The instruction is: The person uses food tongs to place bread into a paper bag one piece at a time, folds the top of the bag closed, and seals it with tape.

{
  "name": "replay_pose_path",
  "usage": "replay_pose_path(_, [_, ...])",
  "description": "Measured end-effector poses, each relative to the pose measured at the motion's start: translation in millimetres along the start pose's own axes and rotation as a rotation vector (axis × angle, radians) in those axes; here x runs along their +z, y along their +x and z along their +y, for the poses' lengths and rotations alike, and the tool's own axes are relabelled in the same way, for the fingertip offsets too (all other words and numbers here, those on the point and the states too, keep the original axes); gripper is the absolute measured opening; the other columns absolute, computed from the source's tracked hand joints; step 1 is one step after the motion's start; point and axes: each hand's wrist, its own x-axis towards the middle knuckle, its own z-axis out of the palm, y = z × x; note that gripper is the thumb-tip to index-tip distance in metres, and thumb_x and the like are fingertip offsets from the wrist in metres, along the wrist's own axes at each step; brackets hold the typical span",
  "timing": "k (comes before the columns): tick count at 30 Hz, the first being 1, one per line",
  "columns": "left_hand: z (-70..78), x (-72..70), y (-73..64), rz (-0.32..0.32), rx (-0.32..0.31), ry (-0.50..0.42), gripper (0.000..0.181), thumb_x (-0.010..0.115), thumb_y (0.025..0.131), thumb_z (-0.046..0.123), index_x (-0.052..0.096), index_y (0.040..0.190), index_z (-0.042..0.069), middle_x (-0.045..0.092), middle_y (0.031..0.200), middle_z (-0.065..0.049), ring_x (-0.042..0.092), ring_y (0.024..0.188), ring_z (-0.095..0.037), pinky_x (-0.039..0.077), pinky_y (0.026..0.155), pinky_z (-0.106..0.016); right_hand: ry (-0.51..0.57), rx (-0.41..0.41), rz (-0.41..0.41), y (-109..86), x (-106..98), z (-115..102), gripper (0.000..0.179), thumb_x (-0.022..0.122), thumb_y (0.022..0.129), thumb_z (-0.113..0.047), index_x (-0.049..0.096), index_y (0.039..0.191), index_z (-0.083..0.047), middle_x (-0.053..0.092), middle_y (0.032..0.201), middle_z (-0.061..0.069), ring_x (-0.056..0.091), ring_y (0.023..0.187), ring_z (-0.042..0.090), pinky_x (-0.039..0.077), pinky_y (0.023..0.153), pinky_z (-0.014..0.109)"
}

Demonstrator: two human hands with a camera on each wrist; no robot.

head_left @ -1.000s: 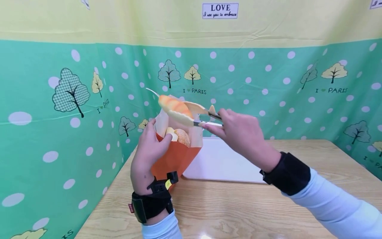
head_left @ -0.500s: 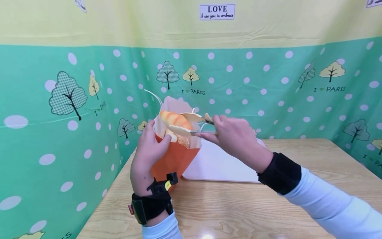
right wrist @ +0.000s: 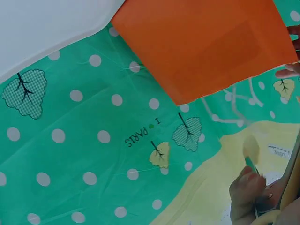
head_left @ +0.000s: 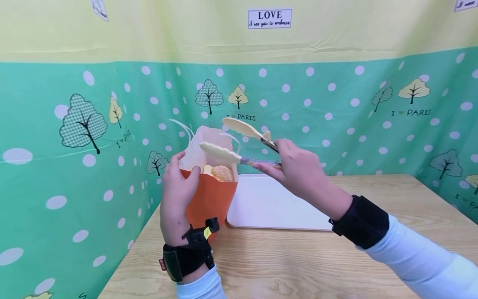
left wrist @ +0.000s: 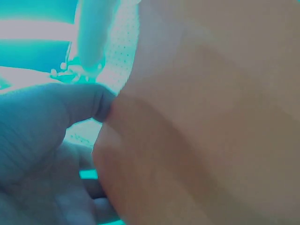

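An orange paper bag [head_left: 213, 199] with white string handles stands tilted on the left, its pale inside showing at the open top. My left hand [head_left: 175, 187] holds the bag by its left side, thumb at the rim; in the left wrist view the thumb [left wrist: 89, 101] presses the bag's edge. Inside lie pieces of bread, among them a round roll [head_left: 223, 173] near the rim; the lower contents are hidden. In my right hand [head_left: 302, 168] is a pair of tongs [head_left: 220, 152] with cream scalloped tips, spread wide over the bag mouth with nothing between them.
A white tray [head_left: 276, 207] lies on the wooden table [head_left: 298, 265] behind and right of the bag. Green and yellow printed cloth [head_left: 336, 137] hangs at the back and left, close to the bag.
The striped bread held in the tongs went down into the bag and was let go. The tongs then spread and rose. The bag and left hand shifted slightly left.
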Motion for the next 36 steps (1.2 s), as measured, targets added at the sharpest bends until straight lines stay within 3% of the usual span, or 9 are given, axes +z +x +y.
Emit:
replay_pose_path(3, [-2.4,-0.7,0.6,0.097,-0.04,-0.006,0.055,0.051,0.091,0.027,0.036,0.141,0.009,0.042,0.141,-0.02,0.041,0.116,-0.035,0.05,0.089,-0.055,0.149,0.133,-0.032,-8.5,-3.7,12.5,0.063,0.059,0.079,-0.058,0.055,0.107,-0.001,0.047,0.064,0.004,0.042,0.046,0.016,0.037,0.038,0.031])
replay_pose_path(6, [-4.7,-1.1,1.3,0.18,-0.076,-0.031,0.053,0.052,0.091,0.029,0.041,0.137,0.007,0.045,0.138,-0.019,0.044,0.111,-0.034,0.053,0.085,-0.051,0.243,0.287,-0.078,-19.6,-10.6,33.2,0.063,0.058,0.079,-0.058,0.055,0.111,-0.004,0.048,0.062,0.006,0.043,0.047,0.018,0.038,0.041,0.033])
replay_pose_path(11, [-9.1,-6.3,0.5,0.281,-0.09,-0.031,0.052,0.056,0.089,0.032,0.045,0.134,0.008,0.052,0.133,-0.018,0.049,0.108,-0.033,0.054,0.087,-0.051,0.241,0.524,-0.222,-44.8,-17.9,81.2,0.069,0.055,0.078,-0.064,0.057,0.109,-0.002,0.052,0.067,0.011,0.046,0.054,0.022,0.038,0.044,0.033])
replay_pose_path(16, [-15.6,-13.8,-1.4,0.304,-0.083,0.012,0.05,0.055,0.089,0.035,0.049,0.131,0.009,0.058,0.117,-0.019,0.051,0.096,-0.03,0.055,0.078,-0.046,0.233,0.662,-0.376,-84.8,-13.4,132.1,0.073,0.056,0.08,-0.059,0.048,0.102,0.009,0.043,0.066,0.01,0.042,0.051,0.019,0.037,0.043,0.032])
replay_pose_path(19, [-19.4,-17.8,-2.0,0.318,-0.083,0.031,0.047,0.052,0.09,0.037,0.052,0.13,0.011,0.058,0.109,-0.019,0.051,0.09,-0.03,0.053,0.074,-0.043,0.17,0.661,-0.463,-111.2,-4.5,160.4,0.063,0.059,0.083,-0.049,0.043,0.095,0.011,0.036,0.063,0.008,0.039,0.05,0.019,0.035,0.043,0.032])
replay_pose_path(24, [-21.6,-24.1,-2.8,0.349,-0.093,0.024,0.048,0.049,0.092,0.039,0.052,0.131,0.012,0.059,0.112,-0.019,0.052,0.094,-0.031,0.053,0.078,-0.046,0.036,0.619,-0.577,-150.3,13.8,192.9,0.048,0.06,0.085,-0.036,0.047,0.075,0.009,0.043,0.066,0.015,0.045,0.055,0.024,0.039,0.046,0.035])
replay_pose_path(26, [-20.6,-25.6,-2.4,0.345,-0.098,0.027,0.049,0.048,0.092,0.04,0.05,0.131,0.012,0.059,0.112,-0.019,0.052,0.094,-0.031,0.053,0.079,-0.046,0.038,0.663,-0.645,-160.5,19.3,199.9,0.047,0.057,0.087,-0.035,0.048,0.072,0.008,0.045,0.065,0.015,0.047,0.052,0.022,0.04,0.045,0.033])
replay_pose_path(31, [-17.1,-27.2,-1.6,0.325,-0.104,0.036,0.051,0.046,0.092,0.042,0.05,0.132,0.011,0.058,0.112,-0.019,0.051,0.095,-0.031,0.053,0.079,-0.046,0.068,0.745,-0.786,-172.4,30.0,206.1,0.044,0.052,0.089,-0.038,0.047,0.062,-0.004,0.044,0.055,0.004,0.045,0.043,0.014,0.039,0.041,0.027])
replay_pose_path(36, [-16.7,-26.8,-3.4,0.317,-0.112,0.039,0.05,0.047,0.092,0.042,0.05,0.132,0.011,0.056,0.108,-0.019,0.051,0.092,-0.03,0.053,0.077,-0.044,-0.006,0.699,-0.831,-167.7,36.9,210.7,0.041,0.056,0.086,-0.037,0.052,0.063,-0.003,0.05,0.059,0.008,0.049,0.051,0.02,0.042,0.047,0.032])
